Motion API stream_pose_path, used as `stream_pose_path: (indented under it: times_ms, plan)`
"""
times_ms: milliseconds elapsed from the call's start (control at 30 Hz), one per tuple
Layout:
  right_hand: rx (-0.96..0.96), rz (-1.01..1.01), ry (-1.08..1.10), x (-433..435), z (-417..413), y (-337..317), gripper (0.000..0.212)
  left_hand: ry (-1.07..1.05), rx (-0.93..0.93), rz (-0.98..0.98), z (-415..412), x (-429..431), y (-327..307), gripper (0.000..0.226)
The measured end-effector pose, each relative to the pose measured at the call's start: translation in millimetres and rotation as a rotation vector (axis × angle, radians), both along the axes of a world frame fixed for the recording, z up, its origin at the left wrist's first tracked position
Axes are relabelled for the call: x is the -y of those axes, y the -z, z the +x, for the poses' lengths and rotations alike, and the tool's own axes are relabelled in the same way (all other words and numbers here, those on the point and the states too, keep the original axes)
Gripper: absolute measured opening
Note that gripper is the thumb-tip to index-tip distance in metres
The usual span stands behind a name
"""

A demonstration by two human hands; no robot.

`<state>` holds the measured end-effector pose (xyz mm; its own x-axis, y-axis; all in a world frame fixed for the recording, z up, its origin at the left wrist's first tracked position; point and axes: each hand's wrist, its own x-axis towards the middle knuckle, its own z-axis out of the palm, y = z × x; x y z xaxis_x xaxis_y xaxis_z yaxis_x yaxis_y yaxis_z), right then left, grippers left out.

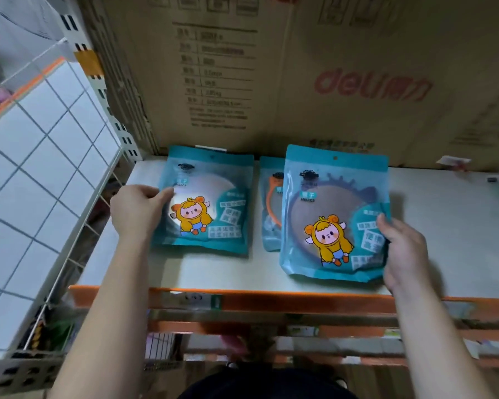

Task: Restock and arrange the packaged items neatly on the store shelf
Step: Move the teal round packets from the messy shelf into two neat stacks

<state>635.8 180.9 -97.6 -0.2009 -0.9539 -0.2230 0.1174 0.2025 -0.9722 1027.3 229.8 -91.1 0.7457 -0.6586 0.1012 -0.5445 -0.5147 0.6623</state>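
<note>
Cardboard boxes (271, 67) behind teal packets (211, 174)

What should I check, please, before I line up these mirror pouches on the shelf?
1. Left hand grips the left mirror pouch by its left edge: ok.
2. Right hand grips the right mirror pouch by its right edge: ok.
3. Gap between right mirror pouch and middle mirror pouch: not ok, they overlap.
4. Bare shelf to the right: ok.
5. Whether left mirror pouch lies flat: cannot tell.

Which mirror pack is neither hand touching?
The middle pack, orange-rimmed, half hidden behind the right pack held by the right hand; the left hand grips the left pack.
</note>
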Motion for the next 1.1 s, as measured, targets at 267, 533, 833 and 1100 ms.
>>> stream_pose_path:
  times_ms: [267,533,833,1100]
  plan:
    - [-0.014,0.014,0.024,-4.6,-5.7,6.1,0.014,-0.042,0.082,-0.030,-4.0,4.8,5.3,0.031]
    - [-0.035,0.020,-0.006,-0.3,-2.2,4.9,0.014,-0.027,0.153,0.038,1.7,5.5,10.3,0.047]
    - [-0.197,0.039,-0.170,45.2,28.5,-20.9,0.014,0.442,0.439,0.012,-68.8,-13.7,-5.5,0.034]
    - [-0.378,0.084,-0.201,61.4,48.3,-7.9,0.017,0.509,0.431,-0.014,-91.6,-32.8,16.2,0.029]
